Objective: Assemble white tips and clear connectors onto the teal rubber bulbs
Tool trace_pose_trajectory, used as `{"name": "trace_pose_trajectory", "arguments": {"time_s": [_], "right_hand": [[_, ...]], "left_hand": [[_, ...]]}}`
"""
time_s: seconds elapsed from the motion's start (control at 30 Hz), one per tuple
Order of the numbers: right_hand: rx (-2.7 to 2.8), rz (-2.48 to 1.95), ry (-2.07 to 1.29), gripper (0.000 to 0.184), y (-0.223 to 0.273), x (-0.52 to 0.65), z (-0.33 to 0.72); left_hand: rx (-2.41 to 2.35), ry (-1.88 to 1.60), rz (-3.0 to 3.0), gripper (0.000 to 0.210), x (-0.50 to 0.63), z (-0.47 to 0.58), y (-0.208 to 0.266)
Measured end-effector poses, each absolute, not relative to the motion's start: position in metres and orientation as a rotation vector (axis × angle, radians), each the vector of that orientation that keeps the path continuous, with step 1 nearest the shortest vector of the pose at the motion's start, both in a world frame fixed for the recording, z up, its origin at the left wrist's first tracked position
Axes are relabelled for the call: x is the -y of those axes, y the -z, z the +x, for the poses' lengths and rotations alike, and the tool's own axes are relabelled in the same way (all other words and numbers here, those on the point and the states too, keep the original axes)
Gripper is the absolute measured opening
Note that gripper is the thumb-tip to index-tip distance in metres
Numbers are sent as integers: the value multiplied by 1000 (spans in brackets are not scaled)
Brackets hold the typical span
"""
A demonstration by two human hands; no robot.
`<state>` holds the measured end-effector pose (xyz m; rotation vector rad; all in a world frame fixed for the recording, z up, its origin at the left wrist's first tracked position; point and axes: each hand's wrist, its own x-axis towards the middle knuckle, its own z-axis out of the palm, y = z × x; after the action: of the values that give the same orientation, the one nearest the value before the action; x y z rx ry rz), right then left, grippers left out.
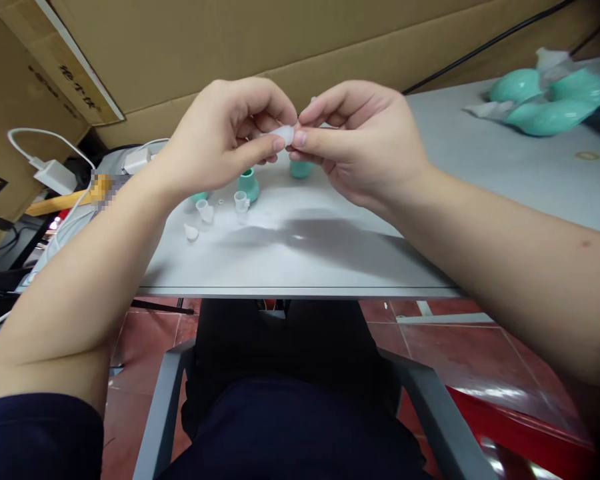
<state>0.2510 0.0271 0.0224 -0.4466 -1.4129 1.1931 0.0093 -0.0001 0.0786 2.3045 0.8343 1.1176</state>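
Pinching a white piece (286,135) between the thumb and fingers of the left hand (230,130), at the upper centre of the frame. Gripping at the right end of the same piece with the thumb and curled fingers of the right hand (367,133), nearly touching fingertip to fingertip. Hiding much of the piece behind fingers, so not showing its full shape. Holding both hands above the table (330,270) and casting a blurred shadow onto it at the centre of the frame.

Having a green pot (249,189) below the left hand, left of centre, upright with its round opening upward. Partly covering a second pot (301,169) with the right fingers, and a third (199,197) with the left wrist. Looking down at two white cups (241,201) in front of the pots, left of centre, with a tiny ring (221,201) between them and a white cap (191,233) nearer the table's front edge.

Facing cardboard (280,40) across the top of the frame. Resting the gaze also on green shells (550,100) with crumpled wrapping at the upper right, and on a white charger (55,179) at the left. Sitting in a grey chair (165,400) at the bottom of the frame.
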Motion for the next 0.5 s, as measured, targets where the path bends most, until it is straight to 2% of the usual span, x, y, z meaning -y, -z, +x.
{"name": "trace_pose_trajectory", "arguments": {"time_s": [0.1,0.27,0.5], "right_hand": [[1417,-461,-1259,51,-12,-39,250],[1410,-420,-1325,41,-6,-38,247],[1419,-369,-1269,32,-7,-28,239]], "left_hand": [[-872,-1103,2277,10,-23,8,-60],[-867,-1226,2187,19,-31,3,-29],[-851,-1321,2139,20,-27,-3,-20]]}}
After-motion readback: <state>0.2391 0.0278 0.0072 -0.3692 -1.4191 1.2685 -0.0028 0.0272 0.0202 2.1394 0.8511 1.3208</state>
